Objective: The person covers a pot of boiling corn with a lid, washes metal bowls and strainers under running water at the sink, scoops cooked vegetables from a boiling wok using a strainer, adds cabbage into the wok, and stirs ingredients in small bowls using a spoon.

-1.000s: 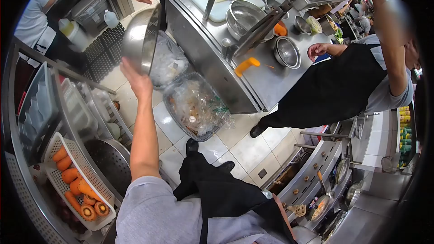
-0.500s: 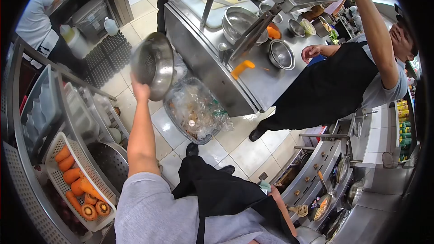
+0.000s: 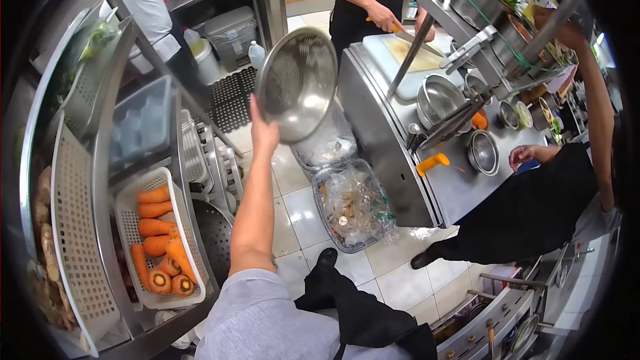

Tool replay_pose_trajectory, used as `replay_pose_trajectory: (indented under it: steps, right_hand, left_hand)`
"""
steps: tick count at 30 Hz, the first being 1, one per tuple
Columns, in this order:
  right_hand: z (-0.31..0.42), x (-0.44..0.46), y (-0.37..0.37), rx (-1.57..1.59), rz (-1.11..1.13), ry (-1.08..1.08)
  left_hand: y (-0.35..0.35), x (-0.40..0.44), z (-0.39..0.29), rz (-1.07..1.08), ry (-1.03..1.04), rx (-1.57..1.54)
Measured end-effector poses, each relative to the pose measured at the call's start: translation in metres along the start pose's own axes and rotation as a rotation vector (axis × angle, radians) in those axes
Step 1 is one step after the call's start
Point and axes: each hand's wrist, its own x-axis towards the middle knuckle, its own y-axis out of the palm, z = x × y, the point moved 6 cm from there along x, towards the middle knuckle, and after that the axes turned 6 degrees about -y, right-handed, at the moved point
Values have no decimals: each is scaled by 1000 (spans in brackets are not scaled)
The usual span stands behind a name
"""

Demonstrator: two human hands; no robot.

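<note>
Metal colander (image 3: 298, 83) in the left hand (image 3: 264, 135), near the desk (image 3: 453, 193)

At left, carrots (image 3: 157, 245) lie in a white basket (image 3: 125, 227). Then the fingers (image 3: 255, 108) hold the tilted colander at its lower left side. To the right, metal bowls (image 3: 483, 153) stand on the desk.

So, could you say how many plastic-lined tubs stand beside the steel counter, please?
2: one grey tub nearer you, one bagged tub beyond, partly behind the perforated steel bowl.

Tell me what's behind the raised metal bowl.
A black mat shows left of the metal bowl, clear plastic below right. The bowl and left hand cover whatever else is there.
</note>
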Motion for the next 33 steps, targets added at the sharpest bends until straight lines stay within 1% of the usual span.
replay_pose_trajectory:
  steps: [1,3,4,6,8,9,10,11,12,13,14,15,16,18,19,20,21,23,24,25,26,27,29,30,31,32,33]
  right_hand:
    - [12,5,-3,6,-7,-3]
    - [31,16,-7,21,-23,-23]
    - [39,20,-8,27,-29,-39]
    - [49,24,-12,38,-43,-68]
    - [53,23,-12,50,-58,-115]
    - [52,18,-10,66,-59,-159]
    - [49,10,-8,88,-55,-217]
    - [50,-2,-2,185,-25,-378]
    - [46,-15,1,227,-7,-469]
    - [40,-28,7,258,11,-538]
    - [26,-29,7,69,-82,-432]
    - [14,-32,7,-128,-153,-309]
    - [1,-36,8,-306,-199,-177]
    - [26,-54,4,51,-103,-3]
    - [31,-62,5,230,-59,82]
    - [24,-66,6,236,-66,90]
    - [15,-67,7,179,-71,93]
    - [-15,-66,14,55,-68,100]
    - [-30,-63,18,134,-107,66]
    - [-49,-62,21,128,-99,76]
    - [-50,-61,19,92,-91,78]
    - [-53,-60,17,57,-85,79]
    - [-54,-53,15,25,-83,80]
    - [-51,-48,15,63,-78,64]
    - [-48,-43,14,101,-73,48]
    - [-45,-38,14,140,-69,31]
    - [-41,-31,13,179,-66,11]
  left_hand:
    - [2,1,-16,-9,-1,2]
    - [9,-6,-61,-154,226,250]
    - [19,-13,-60,-158,230,252]
    - [42,-43,-39,-212,229,382]
    - [77,-74,27,-128,177,507]
    - [87,-91,56,-120,177,495]
    - [105,-111,94,60,62,663]
    - [119,-136,121,262,-59,828]
    - [121,-142,105,309,-17,934]
    - [123,-142,102,300,-52,879]
    - [116,-137,89,259,-66,766]
    - [113,-125,115,217,-55,692]
    - [105,-112,111,229,-153,638]
    - [94,-90,118,191,-170,614]
    - [87,-81,113,185,-209,588]
    - [81,-69,116,174,-161,508]
    - [75,-60,115,152,-135,464]
    - [64,-49,76,124,-11,392]
    - [61,-46,59,79,26,422]
    - [58,-45,44,33,62,455]
    - [56,-45,30,8,144,402]
    - [56,-52,25,12,136,407]
    - [55,-70,6,-94,194,360]
    - [57,-86,-5,-79,193,337]
    - [59,-100,14,-78,195,334]
    - [69,-117,54,-54,120,463]
    - [74,-126,66,-31,47,589]
